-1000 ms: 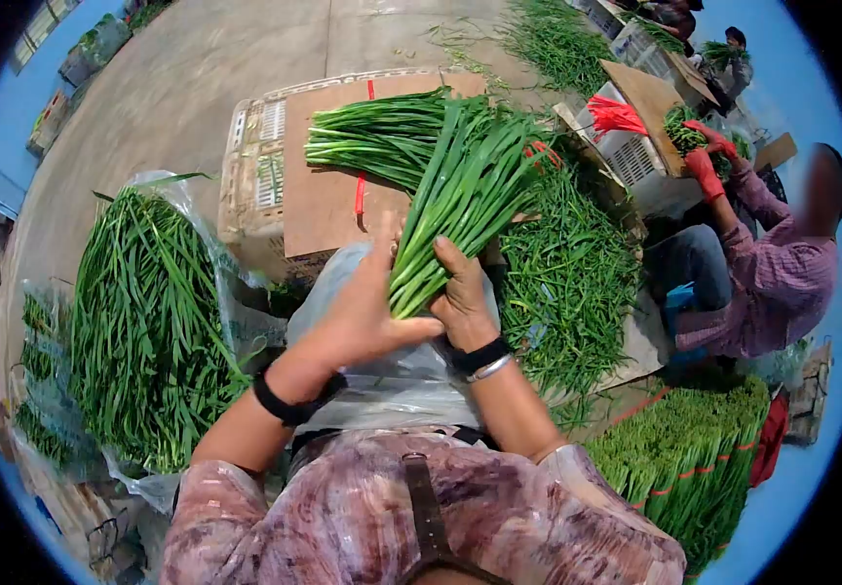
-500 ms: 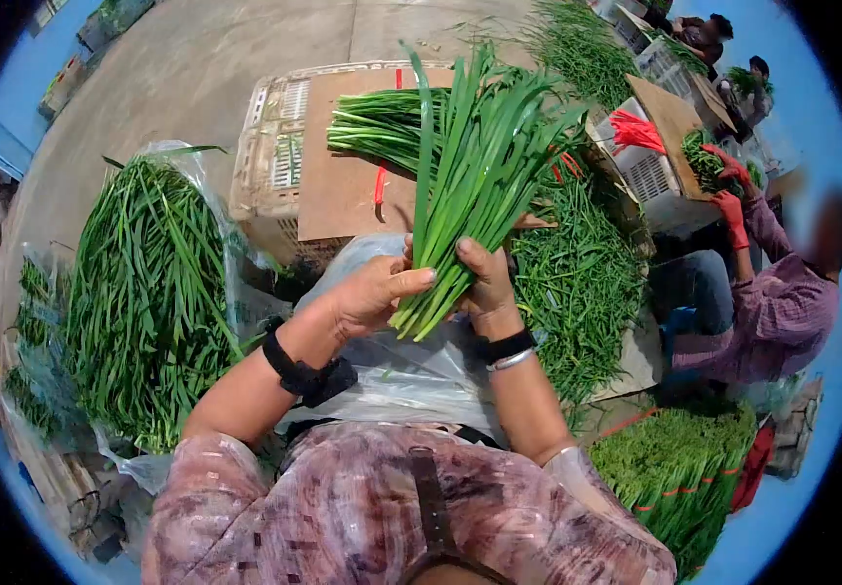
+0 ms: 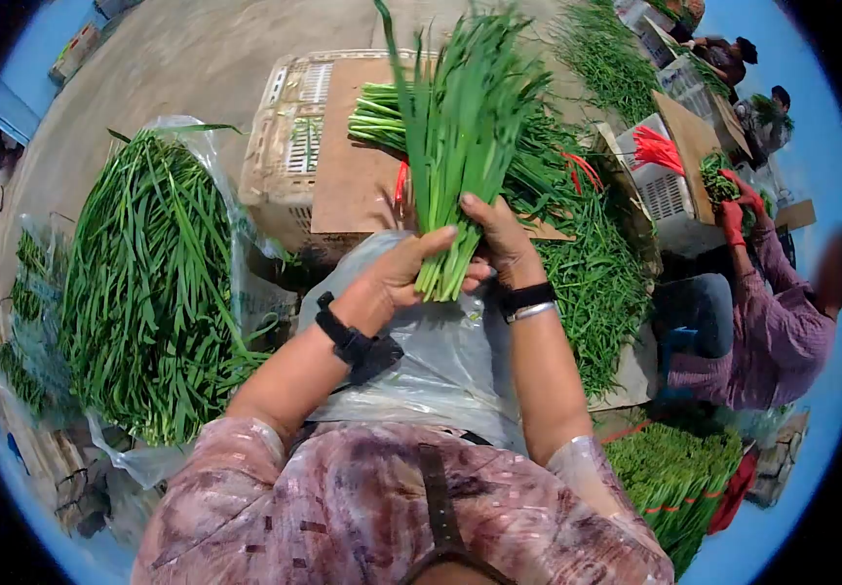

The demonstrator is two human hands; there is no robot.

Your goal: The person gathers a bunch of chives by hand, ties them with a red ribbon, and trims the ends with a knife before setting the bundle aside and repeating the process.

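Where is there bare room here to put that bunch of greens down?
The cardboard sheet has a bare brown patch for the bunch, between the slatted edge of the crate and the tied bundle. Beyond the crate, the concrete floor is open. Crowded: the bagged pile at left and loose greens at right.

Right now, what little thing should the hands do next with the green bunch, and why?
Probably grip the bunch with the right hand alone and send the left hand to the red tie on the cardboard: both hands clasp it upright at its base, and no tie shows around it.
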